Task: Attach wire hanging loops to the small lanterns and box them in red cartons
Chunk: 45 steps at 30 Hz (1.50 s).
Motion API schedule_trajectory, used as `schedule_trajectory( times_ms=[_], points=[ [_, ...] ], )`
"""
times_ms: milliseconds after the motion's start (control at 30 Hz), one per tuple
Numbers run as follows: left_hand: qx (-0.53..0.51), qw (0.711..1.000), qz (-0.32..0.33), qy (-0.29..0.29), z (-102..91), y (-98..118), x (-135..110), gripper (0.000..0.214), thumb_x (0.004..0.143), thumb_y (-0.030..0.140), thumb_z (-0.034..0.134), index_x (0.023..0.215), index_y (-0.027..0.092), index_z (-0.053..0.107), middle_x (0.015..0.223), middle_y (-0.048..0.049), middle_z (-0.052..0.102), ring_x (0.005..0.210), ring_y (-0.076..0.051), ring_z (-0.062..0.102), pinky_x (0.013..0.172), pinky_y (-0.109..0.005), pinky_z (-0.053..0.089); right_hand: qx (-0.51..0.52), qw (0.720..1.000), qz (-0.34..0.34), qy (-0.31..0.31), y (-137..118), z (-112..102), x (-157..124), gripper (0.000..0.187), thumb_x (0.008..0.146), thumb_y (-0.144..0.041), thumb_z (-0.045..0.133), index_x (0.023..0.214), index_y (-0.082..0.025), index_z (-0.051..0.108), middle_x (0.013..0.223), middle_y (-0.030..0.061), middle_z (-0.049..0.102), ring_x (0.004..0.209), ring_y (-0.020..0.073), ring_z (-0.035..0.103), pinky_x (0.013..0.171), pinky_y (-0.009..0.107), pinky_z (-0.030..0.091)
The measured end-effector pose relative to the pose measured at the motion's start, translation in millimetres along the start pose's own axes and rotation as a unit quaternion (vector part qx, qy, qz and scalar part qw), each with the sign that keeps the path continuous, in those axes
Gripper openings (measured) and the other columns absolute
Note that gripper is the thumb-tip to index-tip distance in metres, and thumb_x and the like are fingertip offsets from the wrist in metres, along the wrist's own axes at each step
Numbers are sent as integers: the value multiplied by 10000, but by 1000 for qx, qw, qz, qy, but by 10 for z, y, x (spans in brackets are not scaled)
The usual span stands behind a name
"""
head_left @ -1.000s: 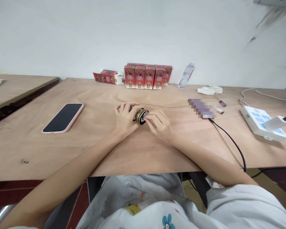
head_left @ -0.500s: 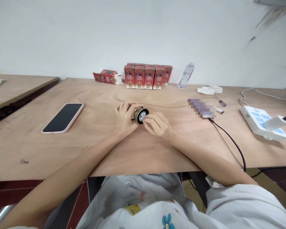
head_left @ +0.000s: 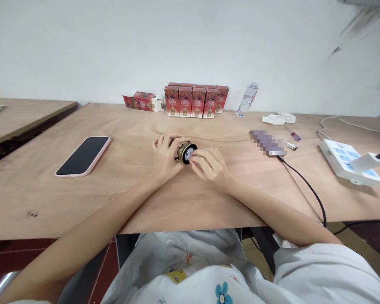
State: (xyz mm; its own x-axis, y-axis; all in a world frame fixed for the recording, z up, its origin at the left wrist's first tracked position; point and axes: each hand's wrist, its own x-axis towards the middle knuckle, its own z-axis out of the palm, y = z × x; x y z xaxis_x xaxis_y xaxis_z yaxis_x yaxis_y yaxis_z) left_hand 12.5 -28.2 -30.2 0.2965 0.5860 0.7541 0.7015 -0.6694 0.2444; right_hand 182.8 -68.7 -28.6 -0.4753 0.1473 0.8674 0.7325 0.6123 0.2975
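My left hand [head_left: 167, 159] is wrapped round a small black-and-gold lantern [head_left: 184, 153], which lies on its side just above the wooden table [head_left: 190, 202] or on it; I cannot tell which. Its round base is turned towards my right hand and shows a black rim with a white inset. The fingers of my right hand [head_left: 210, 168] are pinched together against that white inset. Whatever may be between these fingertips is too small and hidden to name. The lantern's upper part is covered by my left fingers.
Several red printed boxes [head_left: 191, 101] stand by the wall, beside an opened red box [head_left: 142, 101] and a water bottle [head_left: 247, 99]. A pink-cased phone [head_left: 84, 156] lies left. To the right are crumpled tissue [head_left: 278, 118], a cabled phone [head_left: 266, 142], a small screwdriver [head_left: 295, 136] and a power strip [head_left: 348, 162].
Both hands keep their hold at the lantern. The right fingertips and the base have shifted only very slightly, and the whole view has moved a little.
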Motion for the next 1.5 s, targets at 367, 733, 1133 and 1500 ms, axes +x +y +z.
schedule_trajectory(
  times_ms=[367, 733, 1133, 1500],
  points=[
    [9, 1000, -3, -19, -17, 12, -5, 349, 780, 258, 612, 1129, 262, 614, 1153, -74, 625, 1092, -283, 542, 903, -442, 311, 45, 998, 44, -28, 0, -6, -35, 128, 919, -140, 517, 896, -176, 637, 964, 84, 705, 836, 172, 624, 728, 324, 468],
    [13, 1000, -8, -28, -24, 18, -8, 352, 790, 310, 611, 1138, 258, 602, 1150, -88, 621, 1075, -286, 538, 885, -430, 318, 148, 977, 155, 0, 10, 6, -33, 132, 930, -226, 580, 855, -196, 684, 911, 60, 708, 849, 157, 628, 791, 323, 478],
    [-23, 998, -49, -17, -33, 28, 2, 335, 790, 236, 634, 1111, 234, 539, 1100, -72, 605, 1063, -272, 551, 827, -406, 370, 11, 999, 43, -11, -22, 18, -60, 217, 929, -254, 535, 1056, -174, 692, 1071, 109, 695, 889, 193, 606, 766, 340, 445],
    [-29, 995, -94, -22, -3, -20, 1, 287, 809, 225, 618, 1075, 188, 518, 1067, -94, 580, 1046, -270, 548, 836, -402, 411, 13, 997, 63, -41, -76, 58, -71, 356, 929, -268, 503, 1255, -159, 597, 1331, 177, 511, 1213, 260, 508, 952, 403, 444]
  ],
)
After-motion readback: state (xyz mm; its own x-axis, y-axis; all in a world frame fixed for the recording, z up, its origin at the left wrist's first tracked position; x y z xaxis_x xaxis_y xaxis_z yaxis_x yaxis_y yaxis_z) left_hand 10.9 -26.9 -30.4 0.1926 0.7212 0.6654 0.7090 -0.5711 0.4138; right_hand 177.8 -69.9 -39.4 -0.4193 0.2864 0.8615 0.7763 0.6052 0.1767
